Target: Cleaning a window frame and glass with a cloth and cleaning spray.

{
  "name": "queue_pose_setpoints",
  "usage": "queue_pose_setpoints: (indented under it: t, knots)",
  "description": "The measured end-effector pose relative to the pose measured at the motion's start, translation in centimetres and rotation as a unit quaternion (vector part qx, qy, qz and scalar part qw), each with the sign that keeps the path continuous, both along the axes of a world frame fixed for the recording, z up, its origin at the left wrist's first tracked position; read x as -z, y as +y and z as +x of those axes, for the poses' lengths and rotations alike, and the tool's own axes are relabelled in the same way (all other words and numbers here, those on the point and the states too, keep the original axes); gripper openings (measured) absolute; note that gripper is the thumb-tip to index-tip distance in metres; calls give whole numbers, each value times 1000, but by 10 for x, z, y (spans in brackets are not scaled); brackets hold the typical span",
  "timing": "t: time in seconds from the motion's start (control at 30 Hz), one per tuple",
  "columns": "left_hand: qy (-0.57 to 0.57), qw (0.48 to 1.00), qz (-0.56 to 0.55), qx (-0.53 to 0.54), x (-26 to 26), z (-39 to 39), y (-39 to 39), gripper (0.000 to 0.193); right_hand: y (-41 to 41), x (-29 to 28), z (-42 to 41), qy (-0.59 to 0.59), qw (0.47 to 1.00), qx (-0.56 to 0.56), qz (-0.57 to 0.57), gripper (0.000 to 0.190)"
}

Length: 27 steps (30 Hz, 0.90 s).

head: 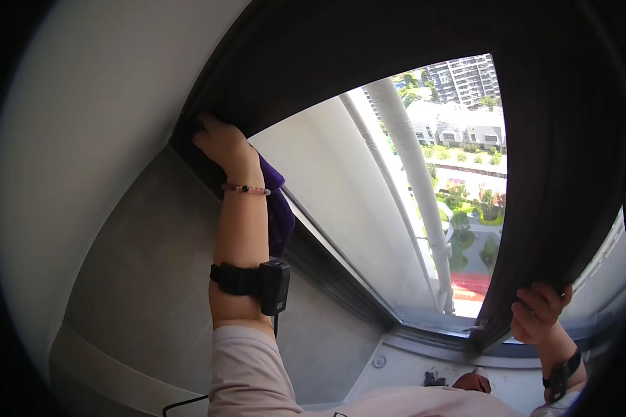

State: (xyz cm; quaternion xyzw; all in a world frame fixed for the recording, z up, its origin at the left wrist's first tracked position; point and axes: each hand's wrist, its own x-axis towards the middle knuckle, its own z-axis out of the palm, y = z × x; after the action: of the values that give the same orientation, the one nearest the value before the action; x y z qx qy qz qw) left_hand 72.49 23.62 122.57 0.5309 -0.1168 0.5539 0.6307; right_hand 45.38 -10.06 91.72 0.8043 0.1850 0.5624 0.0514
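Note:
My left hand (223,143) reaches up to the corner of a dark window frame (313,250), its fingers partly lost in shadow. A purple cloth (279,219) hangs from beneath that hand, behind the wrist with the beaded bracelet (246,189). At the lower right, my right hand (540,311) has its fingers curled around the edge of a dark window sash (542,208). Through the opening, white pipes (409,140) stand outside along a pale wall.
A grey tiled wall (151,250) lies at left, below a white surface (94,104). Low down are a floor drain (379,362), a dark crumpled item (435,379) and a brown object (472,383). Far below outside are buildings and trees.

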Motion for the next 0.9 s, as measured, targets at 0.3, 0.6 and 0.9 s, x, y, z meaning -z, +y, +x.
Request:
queue_pose_setpoints:
  t: [0.3,0.6,0.9]
  knots:
    - [-413,812,402,-96,20,-115,-203,51,1,7,-3,1,999,50,-13,12]
    - [-326,589,529,-516,5,14,30,21,2,8,0,15,997,73,-24,15]
    - [30,698,393,-597,26,67,125,30,1,8,-3,17,999,42,-30,14]
